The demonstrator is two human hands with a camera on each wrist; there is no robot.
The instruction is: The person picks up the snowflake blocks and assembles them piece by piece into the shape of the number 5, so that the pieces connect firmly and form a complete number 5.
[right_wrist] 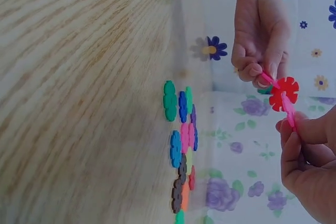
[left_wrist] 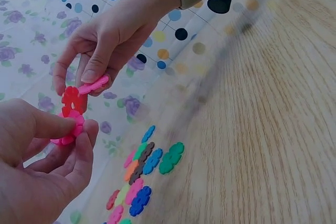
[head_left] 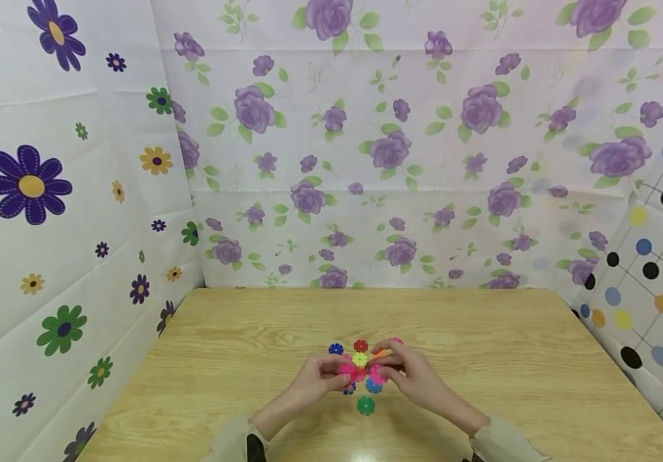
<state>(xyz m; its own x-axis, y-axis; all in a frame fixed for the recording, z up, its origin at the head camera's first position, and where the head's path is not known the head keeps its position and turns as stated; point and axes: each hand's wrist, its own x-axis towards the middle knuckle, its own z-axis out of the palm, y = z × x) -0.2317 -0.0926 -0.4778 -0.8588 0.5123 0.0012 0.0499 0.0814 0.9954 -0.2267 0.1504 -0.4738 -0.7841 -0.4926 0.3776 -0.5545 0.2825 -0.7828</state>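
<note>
My left hand (head_left: 310,382) pinches a pink flower-shaped snap disc (left_wrist: 76,129) between thumb and fingers. Another pink disc (left_wrist: 94,84) is pinched by my right hand (head_left: 418,380). Between the two sits a red notched disc (right_wrist: 284,94), with a pink disc slotted into it on either side. The three form a short chain held above the table, the red one facing the right wrist view and the pink ones nearly edge-on there.
Loose discs lie on the wooden table (head_left: 239,333) under and around the hands, among them a green (head_left: 366,405), a dark blue (head_left: 335,348), a red (head_left: 361,346) and a yellow one (head_left: 360,359). Patterned cloth (head_left: 366,244) hangs around the table.
</note>
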